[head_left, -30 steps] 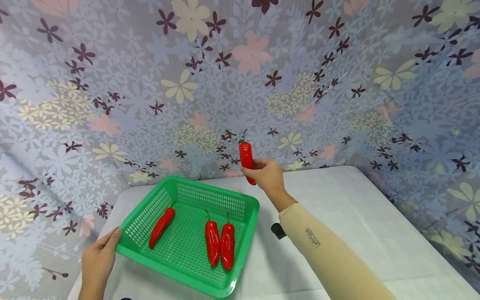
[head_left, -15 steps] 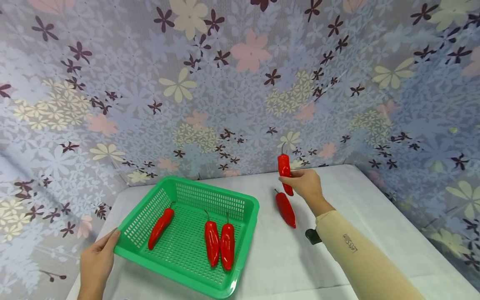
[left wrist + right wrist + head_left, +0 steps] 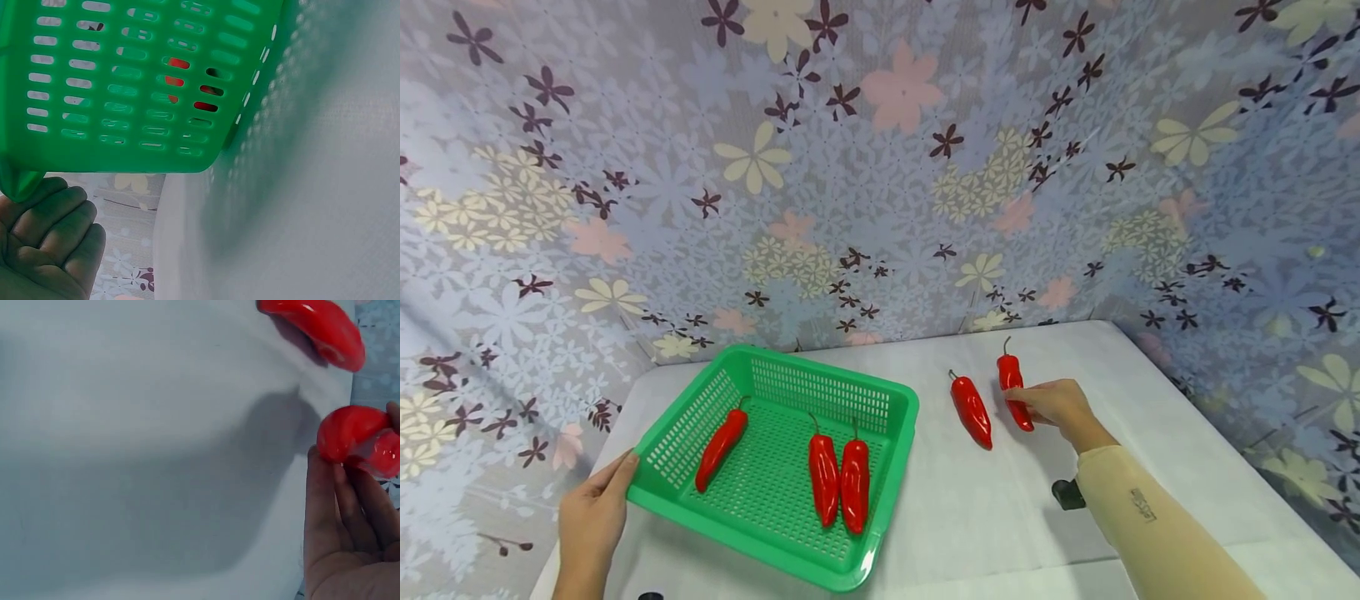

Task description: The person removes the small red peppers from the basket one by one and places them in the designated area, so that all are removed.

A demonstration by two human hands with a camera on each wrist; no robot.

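Observation:
My right hand (image 3: 1051,402) pinches the lower end of a red pepper (image 3: 1011,382) that lies on the white table (image 3: 1120,375). In the right wrist view its rounded end (image 3: 354,436) sits at my fingertips (image 3: 340,500). A second red pepper (image 3: 972,411) lies just to its left, also seen as a pepper (image 3: 315,325) near the top edge. My left hand (image 3: 601,504) holds the near left corner of a green basket (image 3: 827,373), with my fingers (image 3: 53,237) under that corner of the basket (image 3: 125,75). Three red peppers (image 3: 839,482) lie inside.
Floral-patterned walls (image 3: 880,167) enclose the table at the back and on both sides. Bare white tabletop stretches to the right of and in front of the two loose peppers. A black wrist camera mount (image 3: 1067,494) sits under my right forearm.
My right hand has carried the pepper rightward and down from above the basket's far edge to the table, beside the pepper lying there. My left hand and the basket stayed put.

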